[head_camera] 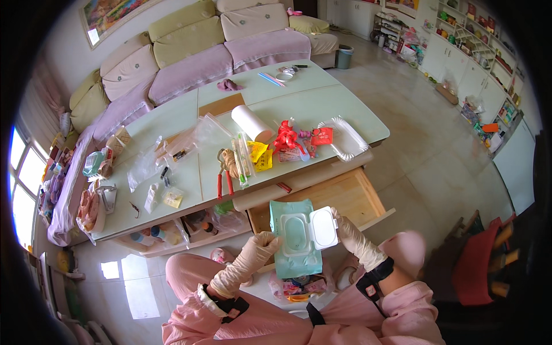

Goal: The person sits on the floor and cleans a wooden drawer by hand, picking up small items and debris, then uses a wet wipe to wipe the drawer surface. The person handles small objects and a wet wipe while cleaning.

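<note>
A teal pack of wet wipes (296,267) is held up between my two gloved hands, in front of the drawer. Its white plastic lid (324,228) is flipped up to the right, and the opening in the white frame shows. My left hand (264,248) pinches the left edge of the pack. With thumb and fingers, my right hand (350,230) grips the right edge of the raised lid. Behind the pack, the wooden drawer (345,198) is pulled out of the coffee table (297,101).
Pliers with red handles (224,183), a ball of twine (230,161), a white paper roll (252,123), red ribbon (286,137) and a white paper tray (345,138) lie on the tabletop. Below the pack sits a bag of items (302,286). A red chair (474,263) stands at right.
</note>
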Available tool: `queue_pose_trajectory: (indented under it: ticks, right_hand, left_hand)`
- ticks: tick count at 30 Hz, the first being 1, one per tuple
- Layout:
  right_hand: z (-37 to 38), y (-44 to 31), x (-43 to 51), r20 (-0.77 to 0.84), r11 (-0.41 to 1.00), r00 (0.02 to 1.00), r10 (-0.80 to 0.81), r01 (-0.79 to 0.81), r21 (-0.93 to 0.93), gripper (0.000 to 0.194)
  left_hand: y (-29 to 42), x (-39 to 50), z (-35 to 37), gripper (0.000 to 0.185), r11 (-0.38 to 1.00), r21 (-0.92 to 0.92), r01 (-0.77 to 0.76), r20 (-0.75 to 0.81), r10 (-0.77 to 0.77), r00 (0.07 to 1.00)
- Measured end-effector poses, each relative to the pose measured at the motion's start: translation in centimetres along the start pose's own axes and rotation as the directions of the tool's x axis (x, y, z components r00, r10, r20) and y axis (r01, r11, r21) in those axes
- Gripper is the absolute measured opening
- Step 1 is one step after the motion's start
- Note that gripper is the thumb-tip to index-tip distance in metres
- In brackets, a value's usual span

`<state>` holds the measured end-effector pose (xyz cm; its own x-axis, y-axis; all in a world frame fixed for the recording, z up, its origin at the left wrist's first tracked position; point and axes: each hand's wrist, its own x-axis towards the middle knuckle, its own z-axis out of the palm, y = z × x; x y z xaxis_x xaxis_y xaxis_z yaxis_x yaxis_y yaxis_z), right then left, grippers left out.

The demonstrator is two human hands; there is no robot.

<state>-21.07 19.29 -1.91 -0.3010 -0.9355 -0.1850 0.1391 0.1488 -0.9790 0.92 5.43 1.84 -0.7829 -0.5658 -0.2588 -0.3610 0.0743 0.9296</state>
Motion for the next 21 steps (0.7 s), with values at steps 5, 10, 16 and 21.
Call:
queue_pose_trajectory:
  ticks: [5, 10, 16, 21]
  right_hand:
    - [0.5, -0.9, -0.5, 0.029, 0.979, 0.994, 0.105, -0.109, 0.175, 0.055]
    - [0.0, -1.4, 0.1, 0.108, 0.831, 0.988, 0.112, -0.153, 0.535, 0.067]
    - [0.2, -0.3, 0.4, 0.076, 0.957, 0.984, 0.160, -0.174, 0.231, 0.047]
    - [0.1, 0.1, 0.4, -0.038, 0.946, 0.989, 0.140, -0.122, 0.302, 0.035]
  left_hand:
    - [-2.2, 1.6, 1.0, 0.025, 0.987, 0.056, -0.148, -0.034, 0.150, 0.988]
    - [-3.5, 2.7, 1.6, 0.031, 0.986, 0.024, -0.163, -0.073, 0.164, 0.984]
    - [-3.6, 3.2, 1.7, 0.024, 0.995, -0.028, -0.095, -0.043, 0.094, 0.995]
    - [-3.1, 3.0, 2.0, 0.027, 0.979, -0.157, 0.132, 0.004, -0.133, 0.991]
